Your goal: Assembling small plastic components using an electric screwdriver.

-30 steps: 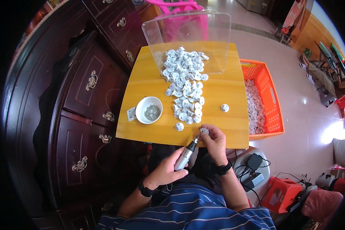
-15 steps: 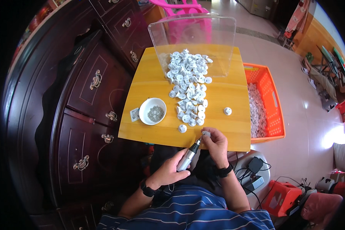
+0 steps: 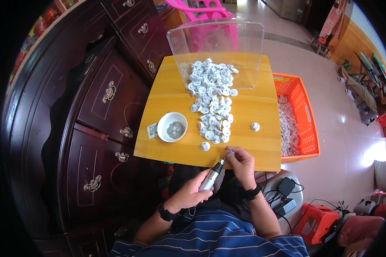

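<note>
My left hand (image 3: 192,192) is wrapped round a silver and black electric screwdriver (image 3: 210,178), its tip pointing up and to the right. Between thumb and fingers, my right hand (image 3: 243,166) pinches a small white plastic part (image 3: 230,153), largely covered by the fingers. The screwdriver's tip meets this part at the table's near edge; whether a screw sits there is too small to tell. Just beyond lies a single white round part (image 3: 205,146), in front of a long pile of similar white parts (image 3: 211,81). A white bowl (image 3: 161,127) of small metal screws (image 3: 176,129) stands to the left.
A clear plastic bin (image 3: 244,55) lies on its side at the table's (image 3: 261,145) far end, the pile spilling from it. One white part (image 3: 255,126) sits apart at right. An orange crate (image 3: 309,128) of white parts adjoins the table; dark drawers (image 3: 103,90) flank the left.
The head view has shifted slightly, so the table appears a little lower. Both hands keep their hold, with the screwdriver tip still at the white part.
</note>
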`<state>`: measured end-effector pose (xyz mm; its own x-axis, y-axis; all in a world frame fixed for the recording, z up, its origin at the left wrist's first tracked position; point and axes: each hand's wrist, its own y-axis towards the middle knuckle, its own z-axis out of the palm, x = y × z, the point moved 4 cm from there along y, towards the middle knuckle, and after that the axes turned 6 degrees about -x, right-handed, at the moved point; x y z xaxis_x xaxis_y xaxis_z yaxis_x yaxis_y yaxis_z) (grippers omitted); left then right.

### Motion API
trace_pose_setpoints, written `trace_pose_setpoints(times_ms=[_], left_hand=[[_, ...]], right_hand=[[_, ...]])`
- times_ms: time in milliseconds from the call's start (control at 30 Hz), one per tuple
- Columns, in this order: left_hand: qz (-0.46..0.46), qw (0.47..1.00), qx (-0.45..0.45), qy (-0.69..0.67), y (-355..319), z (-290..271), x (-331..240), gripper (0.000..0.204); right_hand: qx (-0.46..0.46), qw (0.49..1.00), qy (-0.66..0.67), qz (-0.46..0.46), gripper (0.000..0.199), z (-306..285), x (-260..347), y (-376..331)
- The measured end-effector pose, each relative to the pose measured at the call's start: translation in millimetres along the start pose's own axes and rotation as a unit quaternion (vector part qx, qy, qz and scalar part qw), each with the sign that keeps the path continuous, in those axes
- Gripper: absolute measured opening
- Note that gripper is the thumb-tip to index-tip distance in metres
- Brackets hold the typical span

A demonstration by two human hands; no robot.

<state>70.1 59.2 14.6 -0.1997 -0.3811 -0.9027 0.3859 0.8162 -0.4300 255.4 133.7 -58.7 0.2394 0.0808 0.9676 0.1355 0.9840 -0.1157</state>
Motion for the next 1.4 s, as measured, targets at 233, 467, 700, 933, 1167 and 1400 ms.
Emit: trace_pose_setpoints(times_ms=[233, 467, 700, 933, 1167, 1400], left_hand=[[0.001, 0.999, 0.015, -0.036, 1, 0, 2, 0.067], [0.006, 0.999, 0.019, -0.046, 2, 0, 0, 0.065], [0.011, 0.999, 0.014, -0.045, 4, 4, -3, 0.069], [0.027, 0.999, 0.001, -0.031, -8, 4, -2, 0.072], [0.017, 0.999, -0.025, -0.021, -20, -3, 15, 0.072], [0.043, 0.998, -0.050, -0.023, -22, -3, 33, 0.071]], right_hand=[[0.000, 1.000, 0.002, -0.003, 0.019, -1, -1, 1], [0.009, 1.000, -0.015, 0.004, 0.022, -3, -2, 2], [0.003, 0.999, 0.027, 0.018, 0.022, -2, 2, 2], [-0.018, 0.999, 0.031, 0.031, 0.023, -16, 14, 9], [-0.119, 0.904, -0.375, -0.166, 0.025, -58, 57, 22], [-0.168, 0.856, -0.425, -0.242, 0.038, -44, 93, 20]])
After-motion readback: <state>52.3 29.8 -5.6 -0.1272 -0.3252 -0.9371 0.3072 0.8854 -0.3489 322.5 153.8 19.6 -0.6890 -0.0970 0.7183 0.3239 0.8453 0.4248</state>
